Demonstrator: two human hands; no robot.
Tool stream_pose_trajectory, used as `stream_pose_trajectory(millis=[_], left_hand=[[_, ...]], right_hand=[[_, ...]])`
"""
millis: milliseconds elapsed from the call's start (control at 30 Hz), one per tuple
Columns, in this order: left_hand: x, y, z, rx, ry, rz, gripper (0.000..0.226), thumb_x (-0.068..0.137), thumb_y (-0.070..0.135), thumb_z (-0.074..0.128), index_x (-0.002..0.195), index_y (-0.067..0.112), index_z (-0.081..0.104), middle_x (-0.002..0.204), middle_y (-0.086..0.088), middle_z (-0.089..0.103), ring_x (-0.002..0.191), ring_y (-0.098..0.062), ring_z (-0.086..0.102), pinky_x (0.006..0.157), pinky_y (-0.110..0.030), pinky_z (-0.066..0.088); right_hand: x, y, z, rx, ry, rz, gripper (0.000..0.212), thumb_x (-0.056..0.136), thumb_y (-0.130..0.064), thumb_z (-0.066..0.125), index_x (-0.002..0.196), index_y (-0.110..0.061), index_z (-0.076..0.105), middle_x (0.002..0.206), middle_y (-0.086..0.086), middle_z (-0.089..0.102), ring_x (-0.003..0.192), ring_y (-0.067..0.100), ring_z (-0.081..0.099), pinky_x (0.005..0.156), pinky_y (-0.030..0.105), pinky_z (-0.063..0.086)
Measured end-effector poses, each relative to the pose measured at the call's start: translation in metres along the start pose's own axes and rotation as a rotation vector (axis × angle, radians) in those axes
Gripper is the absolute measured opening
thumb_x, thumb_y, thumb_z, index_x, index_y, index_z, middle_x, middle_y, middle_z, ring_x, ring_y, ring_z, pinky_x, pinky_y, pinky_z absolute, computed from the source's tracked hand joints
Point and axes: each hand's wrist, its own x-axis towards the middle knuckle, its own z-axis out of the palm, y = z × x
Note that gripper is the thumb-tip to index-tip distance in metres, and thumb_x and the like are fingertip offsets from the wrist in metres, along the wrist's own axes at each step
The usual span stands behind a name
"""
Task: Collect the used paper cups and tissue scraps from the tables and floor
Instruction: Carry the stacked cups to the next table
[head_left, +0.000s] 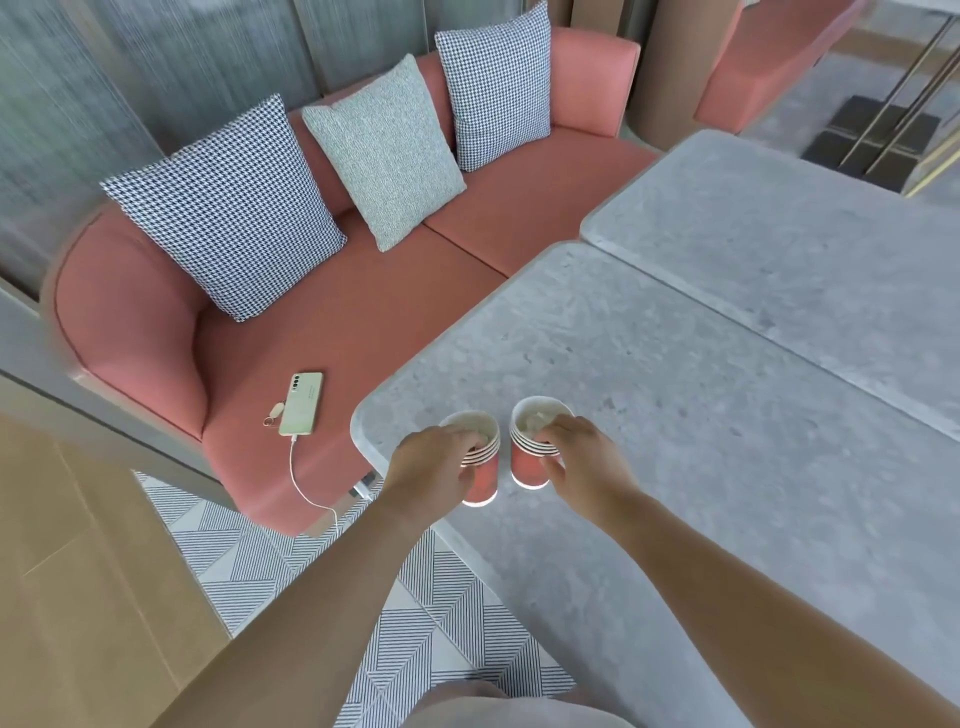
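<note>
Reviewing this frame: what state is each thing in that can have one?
Left cup stack: nested, upright, gripped at the rim by left hand.
Right cup stack: nested, upright, gripped by right hand, pale scraps inside.
Phone: face down on sofa, cable plugged in.
</note>
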Motion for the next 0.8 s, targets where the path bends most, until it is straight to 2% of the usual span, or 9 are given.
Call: stream_pose_trajectory(millis=[167,300,467,567,633,800], left_hand=[[-0.013,0.018,-0.007,-0.088,0.105,0.028,0.028,0.078,0.020,0.057,0.102,0.033,0.061,0.101,0.012,0.066,0.095,-0.016,0.059,0.073,-0.026,0.047],[-0.031,0.028,-0.009,-0.083,0.153,0.008,0.020,0.076,0.018,0.055,0.094,0.026,0.059,0.091,0.009,0.065,0.086,-0.018,0.060,0.067,-0.032,0.050],[-0.066,0.047,-0.007,-0.075,0.215,-0.043,0.028,0.077,0.019,0.057,0.102,0.031,0.057,0.100,0.010,0.066,0.094,-0.017,0.059,0.072,-0.033,0.053],[-0.091,0.063,0.000,-0.089,0.278,-0.069,0.033,0.076,0.014,0.062,0.107,0.026,0.063,0.105,0.004,0.068,0.097,-0.024,0.061,0.078,-0.034,0.052],[-0.108,0.078,0.005,-0.072,0.263,-0.106,0.034,0.078,0.015,0.061,0.111,0.023,0.063,0.108,0.002,0.067,0.101,-0.025,0.060,0.081,-0.037,0.051],[-0.146,0.124,0.023,-0.101,0.376,-0.128,0.036,0.076,0.013,0.064,0.109,0.027,0.062,0.105,0.004,0.069,0.094,-0.024,0.063,0.072,-0.035,0.054]], right_hand=[[-0.017,-0.005,-0.015,0.036,0.055,-0.052,0.037,0.082,-0.007,0.054,0.116,-0.018,0.059,0.116,0.001,0.060,0.103,0.027,0.052,0.078,0.041,0.050],[-0.033,-0.007,-0.022,0.044,0.097,-0.119,0.038,0.081,-0.006,0.056,0.116,-0.019,0.060,0.114,0.001,0.061,0.101,0.027,0.053,0.076,0.036,0.050],[-0.058,-0.004,-0.024,0.074,0.085,-0.208,0.037,0.084,-0.011,0.054,0.119,-0.023,0.059,0.116,-0.002,0.060,0.101,0.024,0.052,0.077,0.032,0.046],[-0.079,0.000,-0.026,0.095,0.059,-0.279,0.038,0.084,-0.011,0.053,0.119,-0.026,0.058,0.117,-0.004,0.060,0.099,0.023,0.053,0.076,0.031,0.046],[-0.095,0.006,-0.028,0.118,0.046,-0.328,0.038,0.084,-0.009,0.054,0.119,-0.024,0.059,0.116,-0.002,0.061,0.097,0.024,0.054,0.077,0.032,0.046],[-0.139,0.027,-0.036,0.163,0.046,-0.414,0.031,0.087,-0.013,0.055,0.116,-0.021,0.061,0.113,0.000,0.062,0.097,0.026,0.055,0.078,0.027,0.042]])
